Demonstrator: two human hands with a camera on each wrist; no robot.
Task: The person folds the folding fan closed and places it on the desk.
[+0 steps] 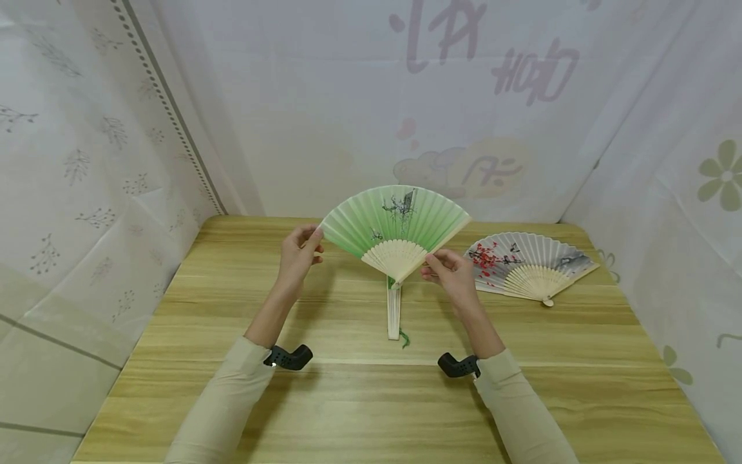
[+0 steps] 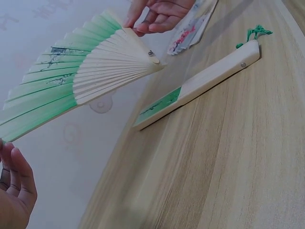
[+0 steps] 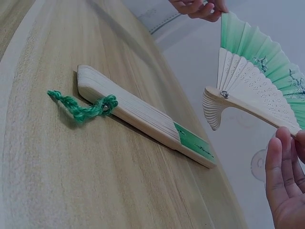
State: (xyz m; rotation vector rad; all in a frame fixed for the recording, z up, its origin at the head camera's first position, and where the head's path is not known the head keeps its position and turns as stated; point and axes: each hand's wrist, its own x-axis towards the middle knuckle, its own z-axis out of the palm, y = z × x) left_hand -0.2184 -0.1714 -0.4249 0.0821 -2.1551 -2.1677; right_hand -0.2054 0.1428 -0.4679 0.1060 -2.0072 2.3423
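Note:
A green folding fan point(image 1: 359, 222) with pale ribs and a dark branch picture is spread wide, raised over the table. My left hand point(image 1: 297, 258) pinches its left upper corner between thumb and fingers. On the other side, my right hand point(image 1: 453, 277) pinches the right outer rib near the ribs' lower part. Below the spread fan, a second green fan point(image 3: 133, 112) lies folded on the table, its green cord point(image 3: 78, 109) trailing from the pivot end. In the left wrist view, the spread fan's metal pivot point(image 2: 150, 53) shows below the right fingers.
An open grey-white fan point(image 1: 539, 258) with red blossoms lies on the wooden table point(image 1: 348, 412) to the right of my right hand. Printed cloth point(image 1: 301, 116) hangs behind the table and along both sides. A dark camera mount point(image 1: 290, 357) juts from each wrist.

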